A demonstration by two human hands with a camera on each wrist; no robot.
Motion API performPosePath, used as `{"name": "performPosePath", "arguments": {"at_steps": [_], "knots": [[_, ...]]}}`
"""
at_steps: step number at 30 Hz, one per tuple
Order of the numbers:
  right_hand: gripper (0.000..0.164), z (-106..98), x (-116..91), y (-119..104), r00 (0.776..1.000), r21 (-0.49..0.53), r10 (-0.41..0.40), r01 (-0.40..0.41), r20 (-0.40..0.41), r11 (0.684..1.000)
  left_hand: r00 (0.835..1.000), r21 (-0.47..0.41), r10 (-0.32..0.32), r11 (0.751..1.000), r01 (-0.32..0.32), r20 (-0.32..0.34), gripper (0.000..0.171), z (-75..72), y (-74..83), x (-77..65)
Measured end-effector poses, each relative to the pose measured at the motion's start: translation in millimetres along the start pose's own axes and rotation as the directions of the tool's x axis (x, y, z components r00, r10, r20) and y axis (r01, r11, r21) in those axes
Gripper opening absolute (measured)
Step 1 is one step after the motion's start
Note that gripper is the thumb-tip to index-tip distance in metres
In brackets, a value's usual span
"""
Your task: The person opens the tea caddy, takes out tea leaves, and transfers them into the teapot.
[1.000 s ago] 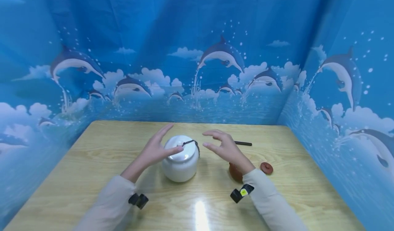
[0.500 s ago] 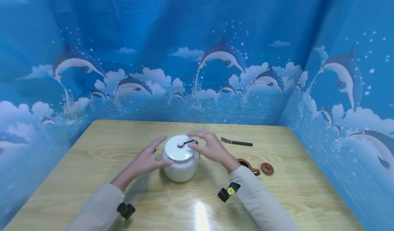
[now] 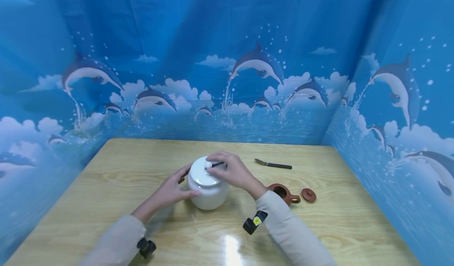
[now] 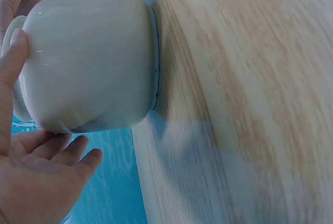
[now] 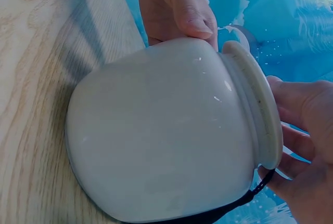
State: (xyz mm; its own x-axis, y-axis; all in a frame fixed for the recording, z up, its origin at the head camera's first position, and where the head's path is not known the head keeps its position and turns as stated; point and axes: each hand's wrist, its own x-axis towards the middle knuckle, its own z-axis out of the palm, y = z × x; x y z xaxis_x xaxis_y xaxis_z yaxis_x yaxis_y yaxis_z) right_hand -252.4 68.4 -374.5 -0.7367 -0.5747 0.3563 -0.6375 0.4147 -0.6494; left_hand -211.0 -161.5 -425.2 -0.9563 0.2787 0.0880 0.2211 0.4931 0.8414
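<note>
A glossy white lidded jar [image 3: 209, 198] stands upright on the wooden table in the head view. My left hand [image 3: 169, 191] holds its left side, thumb across the front and fingers round behind. At the top, my right hand [image 3: 235, 172] pinches the knob [image 3: 208, 165] of the white lid [image 3: 200, 176] between thumb and fingers. The lid sits on the jar's mouth. A black cord [image 5: 264, 181] runs from the knob down the jar's side. In the left wrist view the left fingers [image 4: 62, 154] lie along the jar's wall.
Right of the jar, partly behind the right sleeve, is a brown clay teapot [image 3: 288, 195] with its mouth uncovered. Its small lid [image 3: 308, 195] lies beside it. Farther back lies a thin dark-handled tool [image 3: 274, 164] with a paler tip. A blue dolphin-print curtain [image 3: 198, 61] surrounds the table.
Both hands have closed in on the jar from either side. The right hand moved left onto the lid's knob, uncovering the teapot and the thin tool; the left came against the jar's side.
</note>
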Motion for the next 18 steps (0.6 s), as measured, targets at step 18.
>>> {"name": "performPosePath", "arguments": {"at_steps": [18], "knots": [[0.026,4.3,3.5,0.1,0.999,-0.004,0.025,-0.025,-0.041,1.000,0.999,-0.033,-0.036,0.999,0.037,0.006,0.103,1.8,0.4,0.7]]}}
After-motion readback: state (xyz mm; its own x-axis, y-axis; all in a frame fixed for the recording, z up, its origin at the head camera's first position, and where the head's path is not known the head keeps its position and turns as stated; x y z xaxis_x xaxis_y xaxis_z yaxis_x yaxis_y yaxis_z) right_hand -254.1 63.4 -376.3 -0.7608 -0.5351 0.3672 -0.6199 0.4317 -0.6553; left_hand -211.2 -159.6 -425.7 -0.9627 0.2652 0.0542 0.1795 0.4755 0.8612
